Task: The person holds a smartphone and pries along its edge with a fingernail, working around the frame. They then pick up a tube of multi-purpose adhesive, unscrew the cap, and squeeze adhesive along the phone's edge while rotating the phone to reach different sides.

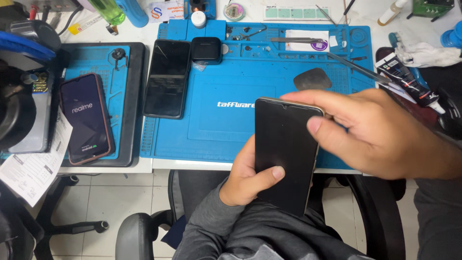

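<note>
The left hand's (248, 175) grip is closing around the lower part of a dark phone (285, 151), thumb lying across its screen. The right hand's (380, 132) grip is pinching the phone's top right corner, fingers curling over the edge. The phone is standing tilted above the lap, just before the blue mat (226, 125) on the bench.

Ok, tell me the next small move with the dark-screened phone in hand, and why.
Probably slide the right hand thumb down the black glass-fronted phone. That thumb rests only near its top right edge, while the left hand grips the lower half, thumb on the glass.
</note>
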